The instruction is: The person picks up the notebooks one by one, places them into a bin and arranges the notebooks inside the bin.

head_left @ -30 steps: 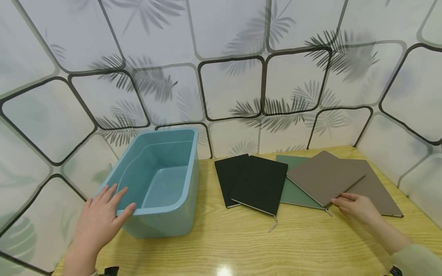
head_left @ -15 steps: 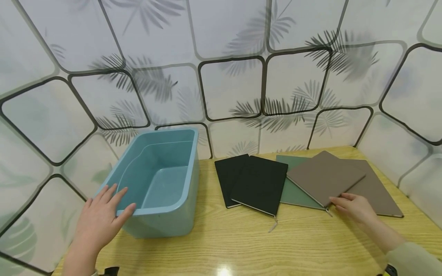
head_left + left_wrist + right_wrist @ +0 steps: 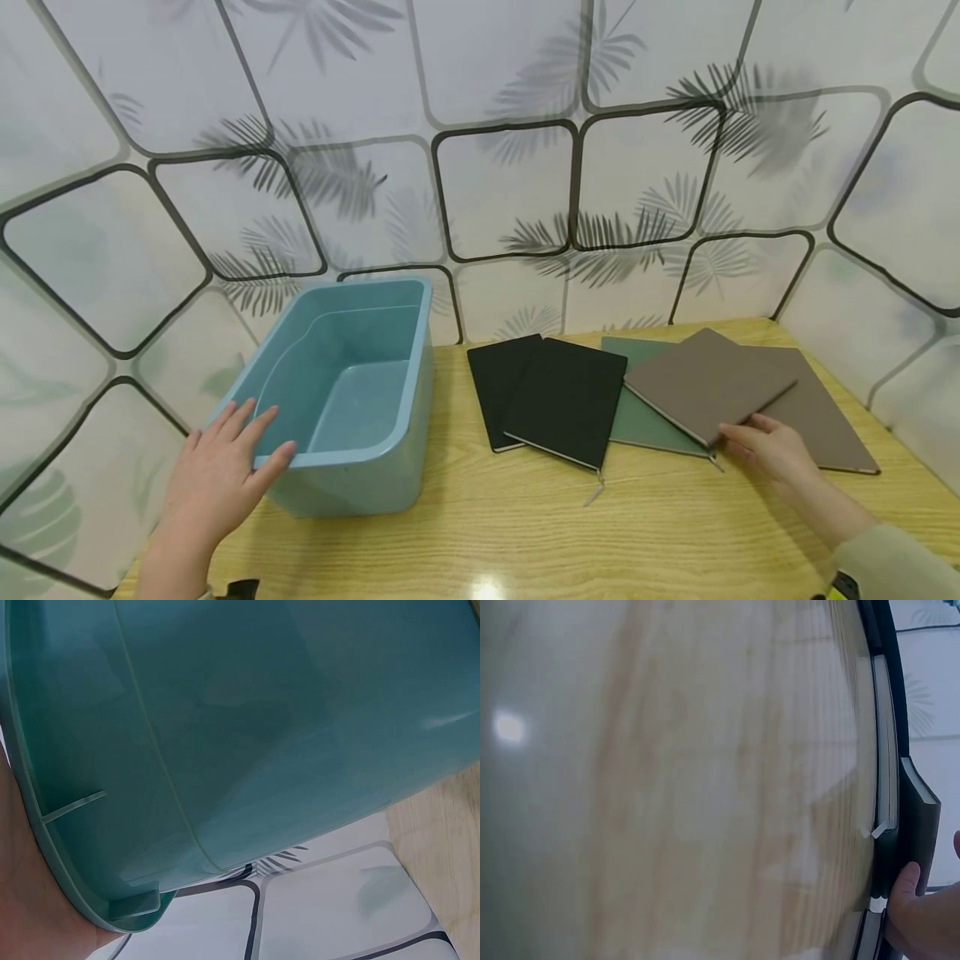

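My left hand (image 3: 213,475) rests with spread fingers on the near left corner of a blue plastic bin (image 3: 341,456). The left wrist view shows the outer wall of the bin (image 3: 247,735), with part of the hand at its rim. On the right, my right hand (image 3: 776,454) pinches the near edge of the upper brown notebook (image 3: 708,383), close to its front corner. In the right wrist view the thumb (image 3: 906,885) lies on the cover, and the other fingers are mostly hidden. This notebook overlaps a green notebook (image 3: 648,425) and another brown notebook (image 3: 813,417).
Two black notebooks (image 3: 570,400) lie overlapped between the bin and the brown ones, one with a ribbon (image 3: 594,492) trailing onto the wooden table (image 3: 480,533). A leaf-patterned wall covering (image 3: 502,196) stands behind and along both sides.
My right hand shifts slightly left along the brown notebook's edge and its forearm comes in a little. The left hand, bin and notebooks stay put.
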